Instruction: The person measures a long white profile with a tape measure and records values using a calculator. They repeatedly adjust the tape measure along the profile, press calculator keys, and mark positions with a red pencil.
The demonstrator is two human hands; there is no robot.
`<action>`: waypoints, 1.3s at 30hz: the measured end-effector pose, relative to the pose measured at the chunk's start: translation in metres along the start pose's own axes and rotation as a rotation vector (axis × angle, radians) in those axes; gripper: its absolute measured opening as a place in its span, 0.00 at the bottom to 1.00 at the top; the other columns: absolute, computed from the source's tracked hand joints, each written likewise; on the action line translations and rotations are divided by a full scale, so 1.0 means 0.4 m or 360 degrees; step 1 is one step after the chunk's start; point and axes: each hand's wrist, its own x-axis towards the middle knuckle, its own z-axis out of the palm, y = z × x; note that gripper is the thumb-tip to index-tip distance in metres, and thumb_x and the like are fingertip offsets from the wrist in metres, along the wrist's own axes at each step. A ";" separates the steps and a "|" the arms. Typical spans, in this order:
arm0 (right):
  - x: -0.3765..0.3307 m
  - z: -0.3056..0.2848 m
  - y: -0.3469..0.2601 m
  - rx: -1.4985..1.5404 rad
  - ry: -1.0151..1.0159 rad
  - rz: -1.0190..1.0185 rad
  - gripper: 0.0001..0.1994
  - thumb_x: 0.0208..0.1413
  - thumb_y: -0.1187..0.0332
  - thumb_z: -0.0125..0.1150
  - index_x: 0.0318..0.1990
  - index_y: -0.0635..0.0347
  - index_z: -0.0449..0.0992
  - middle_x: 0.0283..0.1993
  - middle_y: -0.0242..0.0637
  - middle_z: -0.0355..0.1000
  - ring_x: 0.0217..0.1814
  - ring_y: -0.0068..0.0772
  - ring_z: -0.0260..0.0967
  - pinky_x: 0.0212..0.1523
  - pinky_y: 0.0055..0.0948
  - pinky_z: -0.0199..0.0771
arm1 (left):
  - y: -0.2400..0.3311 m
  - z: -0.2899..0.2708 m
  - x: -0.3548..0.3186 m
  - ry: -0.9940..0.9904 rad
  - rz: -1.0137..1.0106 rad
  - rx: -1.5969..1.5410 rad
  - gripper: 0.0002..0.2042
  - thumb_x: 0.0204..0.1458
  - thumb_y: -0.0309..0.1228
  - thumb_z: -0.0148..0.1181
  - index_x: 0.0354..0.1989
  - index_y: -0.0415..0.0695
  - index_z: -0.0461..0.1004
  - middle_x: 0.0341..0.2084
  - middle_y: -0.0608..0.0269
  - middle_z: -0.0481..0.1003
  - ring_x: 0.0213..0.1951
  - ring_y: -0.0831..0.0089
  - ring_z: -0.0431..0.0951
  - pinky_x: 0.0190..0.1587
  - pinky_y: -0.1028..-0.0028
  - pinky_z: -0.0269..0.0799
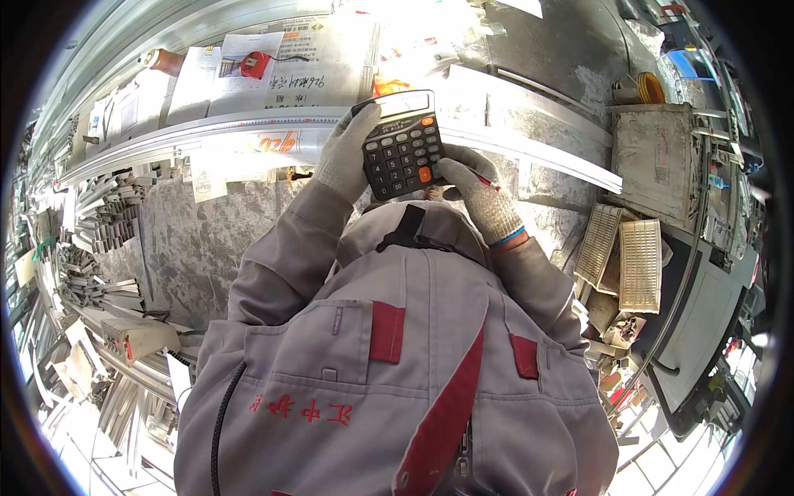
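A black desktop calculator [403, 153] with grey and orange keys is tilted up in front of me. My left hand [347, 155], in a pale knitted glove, is closed round its left edge, the thumb lying near the display. My gloved right hand [486, 197] is at the lower right corner, its thumb by the orange keys. A slim red pen-like thing [488, 181] shows across the right hand's fingers; its full shape is hidden. Beneath the hands runs a long pale metal profile [273, 124].
A red tape measure [255, 64] lies on papers at the back left. Cream plastic baskets [639, 264] and a grey box [653, 161] stand on the right. Metal offcuts [103, 215] are piled at left. Another long profile [562, 155] extends to the right.
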 end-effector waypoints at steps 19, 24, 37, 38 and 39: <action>0.015 0.066 0.015 -0.0192 0.0370 -0.0087 0.19 0.58 0.66 0.70 0.51 0.74 0.76 0.43 0.42 0.80 0.40 0.23 0.76 0.41 0.22 0.78 | -0.014 0.012 -0.026 -0.0002 0.0124 -0.0146 0.13 0.69 0.33 0.57 0.55 0.40 0.79 0.46 0.57 0.82 0.43 0.71 0.84 0.45 0.72 0.83; 0.041 0.080 0.039 -0.0214 0.0348 -0.0161 0.26 0.56 0.61 0.74 0.54 0.74 0.75 0.48 0.41 0.79 0.48 0.24 0.76 0.49 0.26 0.77 | -0.016 0.012 -0.010 0.0049 0.0159 -0.0192 0.10 0.66 0.30 0.62 0.52 0.41 0.80 0.43 0.60 0.82 0.41 0.75 0.83 0.44 0.74 0.82; 0.110 0.104 0.004 -0.0395 0.0282 -0.0006 0.35 0.45 0.61 0.81 0.56 0.75 0.72 0.45 0.46 0.81 0.47 0.33 0.81 0.50 0.32 0.82 | -0.026 0.047 0.028 0.0104 0.0285 -0.0114 0.11 0.66 0.31 0.61 0.53 0.39 0.79 0.44 0.60 0.82 0.41 0.76 0.83 0.45 0.75 0.81; 0.117 0.098 0.000 -0.0252 0.0160 0.0003 0.37 0.44 0.59 0.81 0.57 0.76 0.71 0.46 0.47 0.81 0.48 0.35 0.81 0.51 0.33 0.82 | -0.022 0.039 0.034 0.0103 0.0259 -0.0113 0.12 0.67 0.32 0.60 0.53 0.40 0.79 0.45 0.60 0.82 0.42 0.75 0.83 0.45 0.74 0.82; 0.124 0.102 0.003 -0.0226 0.0187 0.0007 0.38 0.45 0.59 0.81 0.58 0.76 0.69 0.47 0.47 0.80 0.49 0.35 0.81 0.52 0.33 0.81 | -0.018 0.029 0.037 0.0104 0.0234 -0.0116 0.12 0.68 0.33 0.59 0.53 0.41 0.79 0.46 0.59 0.82 0.42 0.74 0.83 0.45 0.73 0.82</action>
